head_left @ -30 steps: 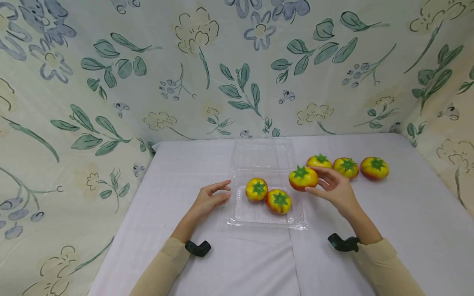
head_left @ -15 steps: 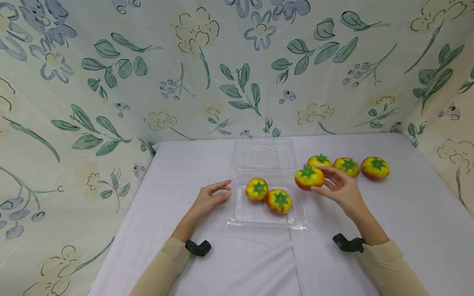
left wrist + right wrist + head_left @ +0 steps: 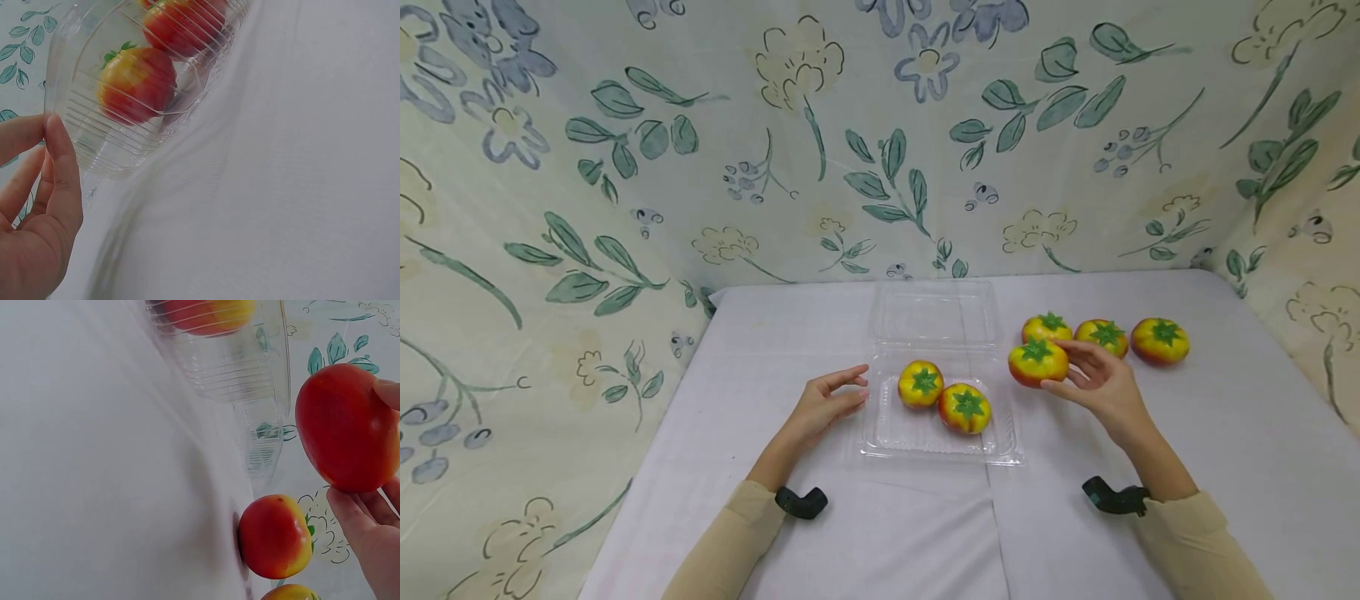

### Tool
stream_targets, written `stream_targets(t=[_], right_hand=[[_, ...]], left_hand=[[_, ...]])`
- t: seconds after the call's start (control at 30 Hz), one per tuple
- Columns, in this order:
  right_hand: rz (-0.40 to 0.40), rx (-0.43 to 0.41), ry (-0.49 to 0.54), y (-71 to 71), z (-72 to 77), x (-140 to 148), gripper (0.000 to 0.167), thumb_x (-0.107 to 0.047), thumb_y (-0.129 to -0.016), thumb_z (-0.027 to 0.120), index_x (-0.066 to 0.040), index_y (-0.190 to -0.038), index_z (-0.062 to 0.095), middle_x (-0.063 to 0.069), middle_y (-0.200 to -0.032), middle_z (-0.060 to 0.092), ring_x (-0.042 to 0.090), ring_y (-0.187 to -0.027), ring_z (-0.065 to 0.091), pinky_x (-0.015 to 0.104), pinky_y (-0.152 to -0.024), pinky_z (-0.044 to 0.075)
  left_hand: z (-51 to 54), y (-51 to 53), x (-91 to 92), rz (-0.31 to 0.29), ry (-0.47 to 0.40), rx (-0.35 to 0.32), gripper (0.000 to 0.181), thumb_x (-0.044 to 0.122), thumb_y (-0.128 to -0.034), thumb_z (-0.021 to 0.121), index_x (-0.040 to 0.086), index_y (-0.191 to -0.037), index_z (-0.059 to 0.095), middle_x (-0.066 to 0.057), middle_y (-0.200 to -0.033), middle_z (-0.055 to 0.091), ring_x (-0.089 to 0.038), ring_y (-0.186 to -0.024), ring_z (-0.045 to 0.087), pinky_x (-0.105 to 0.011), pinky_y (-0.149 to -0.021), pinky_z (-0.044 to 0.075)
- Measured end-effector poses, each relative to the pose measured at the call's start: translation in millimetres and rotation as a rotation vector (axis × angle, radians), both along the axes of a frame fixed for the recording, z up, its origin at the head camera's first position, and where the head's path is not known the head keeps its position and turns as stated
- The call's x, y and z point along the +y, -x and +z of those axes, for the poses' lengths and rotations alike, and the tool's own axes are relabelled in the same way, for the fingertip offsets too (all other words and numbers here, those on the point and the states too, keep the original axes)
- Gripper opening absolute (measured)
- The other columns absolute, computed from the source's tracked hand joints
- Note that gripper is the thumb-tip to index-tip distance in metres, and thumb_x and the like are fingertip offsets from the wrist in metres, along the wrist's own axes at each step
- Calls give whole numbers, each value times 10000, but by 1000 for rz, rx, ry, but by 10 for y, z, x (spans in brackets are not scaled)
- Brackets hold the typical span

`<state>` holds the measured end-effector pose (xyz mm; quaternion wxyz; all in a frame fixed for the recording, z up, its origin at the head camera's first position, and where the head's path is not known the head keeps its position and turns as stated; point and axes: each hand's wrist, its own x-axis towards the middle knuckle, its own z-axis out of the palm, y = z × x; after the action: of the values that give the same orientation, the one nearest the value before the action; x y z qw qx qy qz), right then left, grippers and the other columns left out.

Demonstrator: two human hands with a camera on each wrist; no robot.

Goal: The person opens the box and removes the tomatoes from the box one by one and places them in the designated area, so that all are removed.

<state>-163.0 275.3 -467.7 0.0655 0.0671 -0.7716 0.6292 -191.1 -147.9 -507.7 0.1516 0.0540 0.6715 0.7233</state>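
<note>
My right hand (image 3: 1101, 385) grips a yellow-red persimmon (image 3: 1037, 363) with a green leafy top, held off the table just right of a clear plastic clamshell container (image 3: 880, 437). In the right wrist view the red underside of this persimmon (image 3: 350, 428) shows between thumb and fingers. Two more persimmons, one at the left (image 3: 920, 384) and one nearer the front (image 3: 965, 408), sit inside the container's base. Its lid (image 3: 932, 312) lies folded back, away from me. At the left rim, my left hand (image 3: 47, 194) pinches the container's edge between thumb and finger.
Behind my right hand, three persimmons stand in a row on the white-covered table (image 3: 820, 542): a left one (image 3: 1047, 325), a middle one (image 3: 1101, 337) and a right one (image 3: 1160, 342). A floral cloth (image 3: 820, 208) rises behind the table.
My right hand has moved right with the persimmon, from above the container's right edge to beside it. The left hand and the container have stayed put.
</note>
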Motion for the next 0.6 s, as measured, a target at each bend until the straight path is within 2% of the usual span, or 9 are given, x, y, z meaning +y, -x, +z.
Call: stream_targets(t=[0.2,0.43,0.6], right_hand=[[-12,-2,-24,-19,-39,49,588,-25,-846,789,13,-1353,493,26,-1332,508,35,-1196,482,110,-922,453],[-11,-15,-12,-39,-72,101,597,-7,-843,785,32,-1351,475,-27,-1313,512,23,-1185,487,106,-919,453],[-12,-33,-14,-49,-102,149,585,-18,-846,786,16,-1345,482,-50,-1295,519,15,-1178,486,105,-915,456]], left_hand=[[-31,-10,-12,-2,-6,38,549,96,-894,755,-24,-1390,552,-104,-1147,614,-127,-904,645,-272,-840,575],[10,-8,1,16,1,-25,502,31,-909,717,26,-1392,576,-114,-1177,601,-138,-923,635,-285,-869,567],[2,-2,5,24,9,-35,493,15,-911,711,29,-1387,582,-103,-1168,608,-141,-918,637,-281,-865,568]])
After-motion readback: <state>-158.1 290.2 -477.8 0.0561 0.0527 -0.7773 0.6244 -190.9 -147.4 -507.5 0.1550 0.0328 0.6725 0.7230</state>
